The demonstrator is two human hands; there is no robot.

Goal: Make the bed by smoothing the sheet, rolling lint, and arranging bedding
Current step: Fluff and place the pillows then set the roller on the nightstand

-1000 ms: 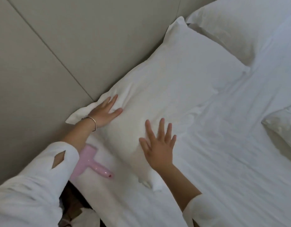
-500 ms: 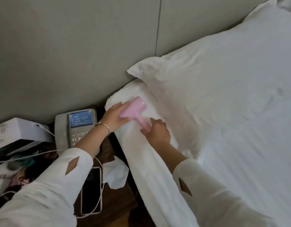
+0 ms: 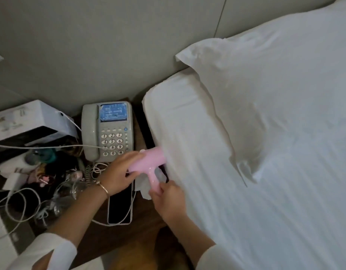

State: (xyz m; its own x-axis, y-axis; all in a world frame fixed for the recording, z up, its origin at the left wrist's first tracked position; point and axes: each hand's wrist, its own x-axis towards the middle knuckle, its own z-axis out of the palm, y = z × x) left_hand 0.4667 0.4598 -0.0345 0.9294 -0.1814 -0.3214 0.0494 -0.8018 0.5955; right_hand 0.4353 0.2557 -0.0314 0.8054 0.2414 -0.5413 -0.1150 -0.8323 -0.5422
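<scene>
Right now both hands have the pink lint roller (image 3: 148, 162), held just off the mattress edge, above the bedside worktop (image 3: 146, 211). Left hand (image 3: 119, 172) wraps fingers and thumb around the drum; right hand (image 3: 167, 193) pinches the handle's tip, nearer the mattress. Handle points down toward the person, drum lies crosswise, 1 end touching the sheet (image 3: 187, 133). Sheet work lies to the right of the roller, so I'd judge the right hand carries it over. Pillow (image 3: 285, 84) sits beyond, against the headboard (image 3: 109, 45). Left of the roller: telephone (image 3: 107, 131), a smartphone (image 3: 119, 207), tangled cables (image 3: 22, 201), a white box (image 3: 28, 121).
</scene>
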